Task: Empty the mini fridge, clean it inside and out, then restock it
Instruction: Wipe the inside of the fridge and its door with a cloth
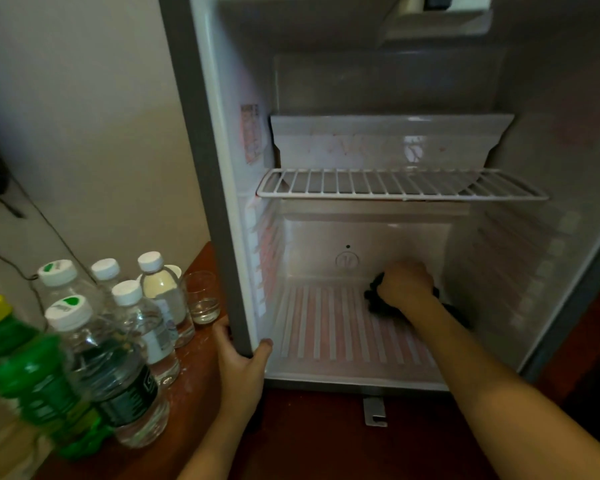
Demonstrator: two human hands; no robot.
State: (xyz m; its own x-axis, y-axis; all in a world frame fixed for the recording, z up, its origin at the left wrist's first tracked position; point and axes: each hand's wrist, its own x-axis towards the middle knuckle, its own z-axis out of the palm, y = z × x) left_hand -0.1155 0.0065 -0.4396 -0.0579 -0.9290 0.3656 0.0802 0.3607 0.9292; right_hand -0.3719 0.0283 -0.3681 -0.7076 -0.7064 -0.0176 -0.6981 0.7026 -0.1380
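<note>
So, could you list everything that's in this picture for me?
mini fridge: one, grey outside, white inside, open
wire shelf: one, white, halfway up inside the fridge
cloth: one, black, on the fridge floor, back right
water bottles: at least five, clear with white caps, on the counter
green bottle: one, yellow cap, nearest on the left
glass: one, clear, beside the fridge
counter: one, reddish-brown, under the bottles
left hand: one, grips the fridge's front edge
right hand: one, grips the cloth

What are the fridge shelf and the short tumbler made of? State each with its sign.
White barred fridge shelf: probably white-coated metal wire, given its thin parallel rods. Short clear tumbler: seemingly glossy glass, transparent with a thick bright base.
</note>
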